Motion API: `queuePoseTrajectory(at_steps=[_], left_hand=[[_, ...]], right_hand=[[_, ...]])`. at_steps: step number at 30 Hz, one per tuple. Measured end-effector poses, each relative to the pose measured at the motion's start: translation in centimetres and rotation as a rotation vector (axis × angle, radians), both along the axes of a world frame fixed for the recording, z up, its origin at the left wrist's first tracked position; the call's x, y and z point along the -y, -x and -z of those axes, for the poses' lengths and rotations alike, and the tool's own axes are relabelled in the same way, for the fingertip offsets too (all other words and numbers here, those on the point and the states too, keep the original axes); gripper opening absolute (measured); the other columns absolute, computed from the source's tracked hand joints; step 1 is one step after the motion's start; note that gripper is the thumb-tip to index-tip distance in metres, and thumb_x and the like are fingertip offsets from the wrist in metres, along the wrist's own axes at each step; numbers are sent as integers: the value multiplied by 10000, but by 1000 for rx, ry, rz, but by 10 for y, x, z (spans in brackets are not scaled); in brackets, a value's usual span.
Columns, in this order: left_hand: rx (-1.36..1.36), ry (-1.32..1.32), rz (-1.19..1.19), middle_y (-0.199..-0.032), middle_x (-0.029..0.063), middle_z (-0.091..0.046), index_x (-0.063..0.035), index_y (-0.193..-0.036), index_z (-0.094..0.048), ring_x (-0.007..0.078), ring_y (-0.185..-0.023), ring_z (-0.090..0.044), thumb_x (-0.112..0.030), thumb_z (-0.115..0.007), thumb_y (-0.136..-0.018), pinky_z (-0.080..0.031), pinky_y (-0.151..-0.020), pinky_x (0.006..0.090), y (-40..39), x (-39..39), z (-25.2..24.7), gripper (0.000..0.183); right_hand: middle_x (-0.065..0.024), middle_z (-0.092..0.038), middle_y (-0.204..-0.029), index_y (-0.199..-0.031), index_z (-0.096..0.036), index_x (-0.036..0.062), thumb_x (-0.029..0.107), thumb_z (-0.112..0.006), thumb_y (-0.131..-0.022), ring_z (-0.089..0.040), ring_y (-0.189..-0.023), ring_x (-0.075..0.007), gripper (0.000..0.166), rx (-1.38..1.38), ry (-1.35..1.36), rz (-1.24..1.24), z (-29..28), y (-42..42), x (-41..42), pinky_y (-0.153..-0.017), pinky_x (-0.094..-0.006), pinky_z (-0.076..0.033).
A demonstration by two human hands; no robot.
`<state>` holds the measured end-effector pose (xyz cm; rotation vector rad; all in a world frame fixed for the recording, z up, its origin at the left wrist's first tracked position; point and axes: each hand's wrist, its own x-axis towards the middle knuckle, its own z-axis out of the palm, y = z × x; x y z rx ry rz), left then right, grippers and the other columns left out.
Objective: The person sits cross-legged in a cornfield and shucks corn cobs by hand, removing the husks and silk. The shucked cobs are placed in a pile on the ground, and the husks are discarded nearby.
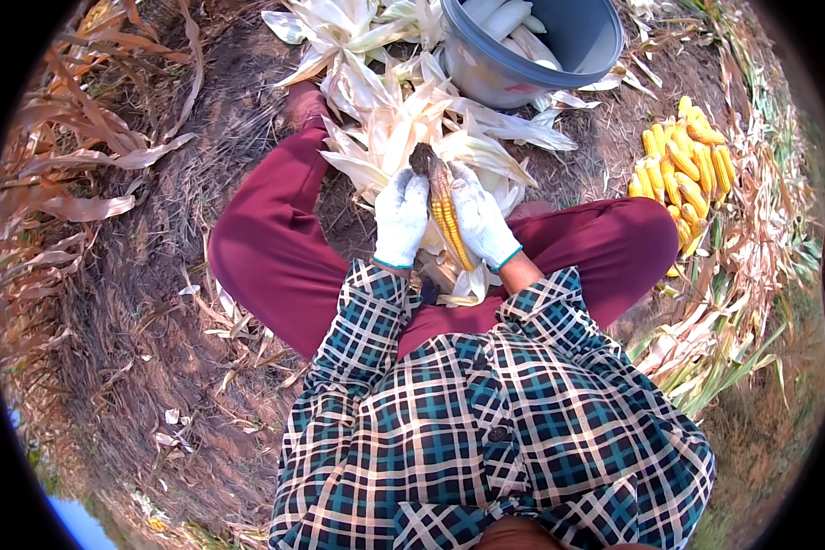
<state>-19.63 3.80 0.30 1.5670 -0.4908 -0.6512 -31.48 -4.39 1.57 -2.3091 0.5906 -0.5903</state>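
Both my hands wear white knit gloves with green cuff edges and are around one ear of corn [448, 221] in front of my lap. Its yellow kernels show along the lower part, while a brown husk [441, 180] with a dark tip still covers the upper end. My left hand [402, 216] grips it from the left, near the dark tip. On the other side, my right hand [480, 216] lies along the ear with its fingers at the husk. Pale peeled husks [392, 130] are heaped just beyond my hands, and more lie under the ear.
A grey bucket [515, 75] holding several ears in pale husks stands beyond the husk heap. To the right, bare yellow cobs [684, 165] form a pile on the ground. Dry corn stalks [75, 144] line the left side. My bent legs [275, 234] frame the work area.
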Motion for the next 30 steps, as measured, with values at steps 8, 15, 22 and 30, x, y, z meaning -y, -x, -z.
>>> queuePoseTrajectory(at_steps=[8, 15, 22, 30], left_hand=[[71, -163, 247, -866, 82, -625, 30, -1035, -564, 130, -785, -564, -312, -713, -758, -480, -742, 300, -29, -17, -60, 465], [276, -114, 315, -745, 177, -569, -50, -1250, -457, 293, -649, -540, -241, -515, -901, -462, -655, 363, -30, -15, -21, 402], [-370, -53, 236, -715, 64, -549, -35, -920, -552, 180, -541, -546, -469, -462, -923, -444, -489, 300, -12, -17, -29, 443], [-1266, 402, -121, -444, -12, -426, -153, -781, -502, 149, -313, -414, -441, -508, -911, -347, -329, 286, -8, -10, -46, 316]], right_hand=[[-243, -533, -1195, -1313, -364, -42, 266, -297, -955, -528, -1125, -342, 477, -118, -575, -118, 10, -4, -7, -938, -382, -418], [-219, -485, -1268, -1305, -374, -72, 340, -329, -959, -481, -1164, -299, 539, -135, -712, -247, 1, 10, 5, -991, -367, -358], [-175, -509, -1253, -1307, -400, -43, 418, -342, -964, -488, -1154, -268, 578, 28, -953, 54, 18, 3, 25, -995, -359, -353], [-165, -299, -1423, -1403, -242, -14, 638, -301, -888, -336, -1284, -267, 832, 254, -706, -25, 17, 5, 1, -1056, -400, -269]])
